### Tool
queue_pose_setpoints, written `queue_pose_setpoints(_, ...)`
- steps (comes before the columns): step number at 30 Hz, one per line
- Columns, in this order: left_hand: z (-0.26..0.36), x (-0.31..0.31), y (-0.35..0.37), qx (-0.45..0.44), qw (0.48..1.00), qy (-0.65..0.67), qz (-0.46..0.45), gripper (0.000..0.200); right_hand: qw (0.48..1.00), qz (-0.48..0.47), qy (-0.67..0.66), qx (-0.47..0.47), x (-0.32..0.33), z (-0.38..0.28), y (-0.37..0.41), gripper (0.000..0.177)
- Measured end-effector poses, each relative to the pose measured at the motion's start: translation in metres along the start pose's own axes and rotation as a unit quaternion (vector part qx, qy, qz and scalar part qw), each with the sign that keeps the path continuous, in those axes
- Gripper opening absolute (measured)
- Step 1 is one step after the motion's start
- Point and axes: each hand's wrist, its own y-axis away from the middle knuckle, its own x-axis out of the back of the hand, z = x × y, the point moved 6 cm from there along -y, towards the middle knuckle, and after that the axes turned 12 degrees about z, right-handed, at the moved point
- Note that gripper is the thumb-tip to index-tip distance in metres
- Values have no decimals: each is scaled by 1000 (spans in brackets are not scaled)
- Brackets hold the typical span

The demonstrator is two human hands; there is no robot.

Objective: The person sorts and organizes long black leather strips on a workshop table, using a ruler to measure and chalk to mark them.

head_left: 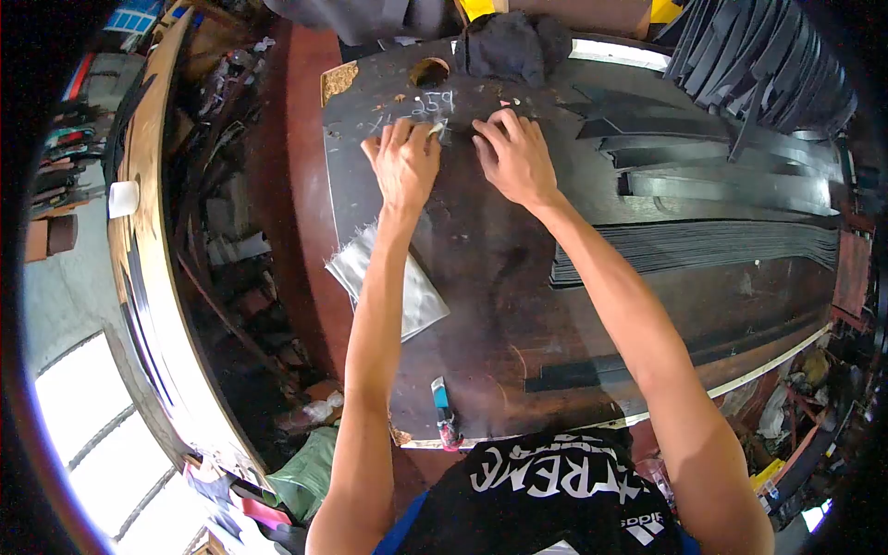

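My left hand lies palm down on the dark worktable, beside white chalk figures. Its thumb and forefinger come together at a small pale bit that I cannot make out. To its right, my right hand rests with bent fingers on the same surface, thumb apart from forefinger. No object shows in it. A folded whitish cloth with a frayed edge lies beside my left forearm. Near the front edge is a cutter knife with a blue and red handle.
Stacked dark strips and loose black strips cover the table's right part. A long black strip lies nearer me. At the back sit a black cloth bundle and a round hole. A wooden board edge stands left.
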Motion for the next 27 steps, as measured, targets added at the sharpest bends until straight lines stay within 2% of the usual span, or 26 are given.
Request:
queue_pose_setpoints(7,3,40,6,55,998,-11,12,14,1000,2,-7,-3,1,1,1,21)
queue_pose_setpoints(9,4,54,25,116,992,-12,-42,14,1000,-1,-13,-5,0,2,-1,21)
queue_pose_setpoints(11,9,67,46,111,992,-11,-58,15,1000,-5,-15,-7,-2,3,2,21)
queue_pose_setpoints(13,12,66,59,105,992,-5,-73,15,995,-21,-75,-60,-5,11,0,20)
queue_pose_setpoints(15,9,64,71,101,989,-40,-102,15,995,-1,-88,-52,11,15,-11,20)
queue_pose_setpoints(17,9,66,78,103,986,-31,-125,19,932,-67,-263,-241,31,29,-12,20)
queue_pose_setpoints(18,12,72,79,97,990,-47,-94,22,950,-13,-249,-188,61,27,-16,20)
queue_pose_setpoints(19,15,79,79,92,992,-62,-59,24,955,-14,-229,-189,100,22,-19,21)
queue_pose_setpoints(21,27,101,78,89,996,-12,15,31,955,26,-215,-201,176,28,-3,19)
queue_pose_setpoints(23,54,133,80,97,994,22,48,27,965,90,-116,-219,268,39,31,17)
queue_pose_setpoints(25,69,145,106,120,989,74,50,25,912,136,-74,-380,356,67,96,23)
queue_pose_setpoints(27,105,166,135,154,968,181,75,26,878,172,83,-439,446,108,191,30)
